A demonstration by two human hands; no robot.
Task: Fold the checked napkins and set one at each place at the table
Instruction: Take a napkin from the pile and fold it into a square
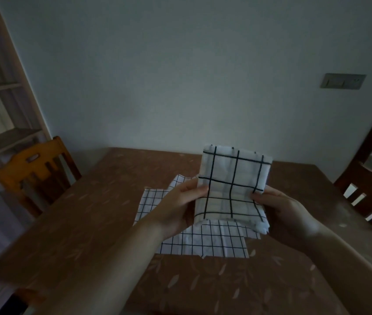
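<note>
A folded white napkin with black checks (232, 185) is held upright in the air above the table. My left hand (178, 205) grips its left edge, thumb on the front. My right hand (280, 210) pinches its lower right edge. Under my hands, more checked napkins (203, 239) lie flat and spread on the brown table (89, 219), partly hidden by my forearms.
A wooden chair (37, 169) stands at the table's left side and another chair (371, 196) at its right. The table's far edge meets a pale wall. A shelf unit (1, 92) rises at the far left.
</note>
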